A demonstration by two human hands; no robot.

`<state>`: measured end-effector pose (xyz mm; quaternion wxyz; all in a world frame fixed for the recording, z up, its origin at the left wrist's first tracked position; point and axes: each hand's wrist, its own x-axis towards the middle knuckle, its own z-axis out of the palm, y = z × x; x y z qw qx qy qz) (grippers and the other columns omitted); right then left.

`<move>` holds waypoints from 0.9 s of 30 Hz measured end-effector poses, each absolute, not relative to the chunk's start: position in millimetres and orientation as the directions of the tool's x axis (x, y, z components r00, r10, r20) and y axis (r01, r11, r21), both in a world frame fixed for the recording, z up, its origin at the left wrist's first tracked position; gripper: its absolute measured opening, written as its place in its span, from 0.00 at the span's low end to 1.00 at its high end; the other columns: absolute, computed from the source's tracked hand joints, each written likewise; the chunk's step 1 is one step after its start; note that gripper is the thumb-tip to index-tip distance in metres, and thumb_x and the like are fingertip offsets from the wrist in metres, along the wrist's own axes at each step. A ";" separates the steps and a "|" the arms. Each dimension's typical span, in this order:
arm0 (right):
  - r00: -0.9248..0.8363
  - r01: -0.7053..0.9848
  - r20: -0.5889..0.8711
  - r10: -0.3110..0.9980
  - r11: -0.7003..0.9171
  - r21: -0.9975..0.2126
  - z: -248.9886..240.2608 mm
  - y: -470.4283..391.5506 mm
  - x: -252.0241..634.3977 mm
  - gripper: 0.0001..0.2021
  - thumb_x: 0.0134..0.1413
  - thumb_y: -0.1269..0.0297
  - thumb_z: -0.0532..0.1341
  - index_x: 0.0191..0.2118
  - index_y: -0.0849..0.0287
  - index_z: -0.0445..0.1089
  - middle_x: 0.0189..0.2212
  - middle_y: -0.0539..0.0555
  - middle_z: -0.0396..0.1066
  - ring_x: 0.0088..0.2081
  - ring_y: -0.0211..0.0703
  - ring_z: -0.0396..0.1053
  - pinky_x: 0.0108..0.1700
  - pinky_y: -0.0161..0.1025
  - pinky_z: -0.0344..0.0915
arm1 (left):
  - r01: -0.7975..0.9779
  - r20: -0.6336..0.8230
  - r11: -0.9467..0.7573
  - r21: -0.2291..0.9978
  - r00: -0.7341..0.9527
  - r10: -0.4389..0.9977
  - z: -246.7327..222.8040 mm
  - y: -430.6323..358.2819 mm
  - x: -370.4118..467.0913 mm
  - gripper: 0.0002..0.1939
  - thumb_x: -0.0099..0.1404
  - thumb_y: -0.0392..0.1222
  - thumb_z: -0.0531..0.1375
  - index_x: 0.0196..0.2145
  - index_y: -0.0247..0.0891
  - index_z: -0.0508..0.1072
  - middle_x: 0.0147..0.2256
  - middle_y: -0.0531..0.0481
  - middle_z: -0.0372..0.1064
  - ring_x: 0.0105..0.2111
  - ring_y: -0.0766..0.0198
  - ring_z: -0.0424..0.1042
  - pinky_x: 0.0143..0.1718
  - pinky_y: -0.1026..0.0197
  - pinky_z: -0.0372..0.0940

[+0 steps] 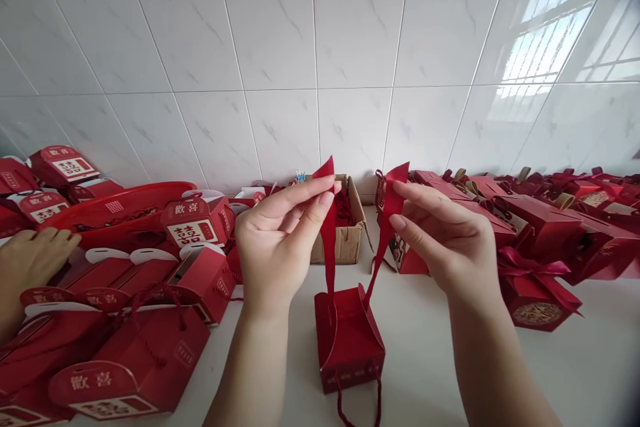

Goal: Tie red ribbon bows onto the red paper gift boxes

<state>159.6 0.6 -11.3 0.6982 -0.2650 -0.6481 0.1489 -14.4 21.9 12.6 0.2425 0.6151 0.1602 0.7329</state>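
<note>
A small red gift box (350, 340) stands on the white table, with a twisted red cord handle (379, 393) hanging off its near side. A red ribbon (329, 247) comes up out of its top in two strands. My left hand (283, 233) pinches the left strand near its end, thumb against fingers. Over to the right, my right hand (445, 233) pinches the other strand the same way. Both strands slant upward from the box, their cut tips sticking out above my fingers.
Red gift boxes (135, 360) crowd the left, around a red tray (125, 210). Another person's hand (40, 267) rests by it. A cardboard box (345, 243) holds red material behind. More boxes, one with a ribbon bow (535, 267), line the right. A tiled wall (280, 33) rises behind.
</note>
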 end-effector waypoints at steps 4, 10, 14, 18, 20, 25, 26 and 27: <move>0.126 0.179 0.847 0.516 0.828 -0.531 -10.6 -0.2 160.0 0.23 0.52 0.77 0.63 0.50 0.45 0.73 0.46 0.50 0.73 0.34 0.35 0.68 0.41 0.40 0.72 | -0.094 0.842 -0.846 0.525 -0.084 0.532 12.8 20.0 -14.7 0.14 0.61 0.29 0.63 0.41 0.45 0.79 0.40 0.54 0.79 0.41 0.66 0.78 0.48 0.65 0.72; 0.119 0.160 0.827 0.550 0.811 -0.562 -10.7 -1.5 160.6 0.23 0.52 0.75 0.63 0.52 0.44 0.71 0.49 0.50 0.72 0.31 0.36 0.67 0.37 0.41 0.72 | -0.187 0.841 -0.840 0.510 -0.097 0.532 11.1 26.2 -10.7 0.14 0.59 0.30 0.64 0.40 0.46 0.79 0.40 0.53 0.79 0.42 0.64 0.77 0.49 0.61 0.72; 0.138 0.177 0.817 0.560 0.797 -0.577 -10.7 -3.8 163.8 0.21 0.52 0.73 0.64 0.50 0.44 0.73 0.49 0.50 0.73 0.33 0.38 0.68 0.40 0.44 0.72 | -0.178 0.833 -0.840 0.513 -0.130 0.537 9.3 32.1 -9.7 0.10 0.57 0.31 0.66 0.35 0.45 0.80 0.36 0.53 0.79 0.38 0.64 0.78 0.45 0.60 0.74; 0.175 0.162 0.816 0.551 0.802 -0.575 -11.3 -4.3 167.8 0.19 0.52 0.71 0.65 0.49 0.44 0.74 0.46 0.49 0.74 0.35 0.40 0.70 0.39 0.43 0.72 | -0.176 0.825 -0.837 0.518 -0.157 0.543 8.3 33.3 -10.0 0.08 0.57 0.31 0.66 0.32 0.43 0.80 0.32 0.54 0.79 0.34 0.66 0.78 0.40 0.64 0.74; 0.179 0.144 0.813 0.555 0.802 -0.579 -11.5 -4.2 169.6 0.19 0.53 0.71 0.65 0.49 0.44 0.74 0.47 0.49 0.74 0.38 0.41 0.71 0.40 0.42 0.72 | -0.173 0.822 -0.834 0.523 -0.156 0.548 8.4 31.9 -9.2 0.10 0.57 0.31 0.66 0.34 0.45 0.80 0.34 0.54 0.79 0.36 0.67 0.78 0.42 0.64 0.73; 0.206 0.146 0.811 0.548 0.802 -0.579 -10.7 -5.9 174.6 0.17 0.54 0.70 0.65 0.48 0.45 0.74 0.46 0.50 0.75 0.46 0.46 0.71 0.45 0.44 0.72 | -0.178 0.830 -0.838 0.515 -0.142 0.540 8.3 29.4 -6.5 0.12 0.59 0.31 0.65 0.38 0.47 0.80 0.38 0.53 0.79 0.39 0.64 0.78 0.46 0.61 0.73; 0.210 0.152 0.813 0.543 0.803 -0.576 -10.3 -6.6 175.7 0.17 0.54 0.70 0.64 0.48 0.45 0.74 0.45 0.50 0.75 0.46 0.47 0.72 0.46 0.45 0.71 | -0.182 0.830 -0.837 0.516 -0.134 0.541 8.1 29.8 -6.4 0.12 0.59 0.31 0.65 0.38 0.47 0.80 0.38 0.53 0.79 0.40 0.63 0.78 0.46 0.60 0.73; 0.213 0.159 0.814 0.541 0.802 -0.575 -9.9 -7.4 176.9 0.17 0.54 0.70 0.64 0.48 0.45 0.75 0.45 0.50 0.75 0.47 0.47 0.72 0.48 0.46 0.71 | -0.186 0.829 -0.833 0.520 -0.124 0.545 7.9 30.5 -6.5 0.12 0.59 0.32 0.65 0.39 0.47 0.80 0.39 0.53 0.79 0.40 0.63 0.77 0.46 0.59 0.73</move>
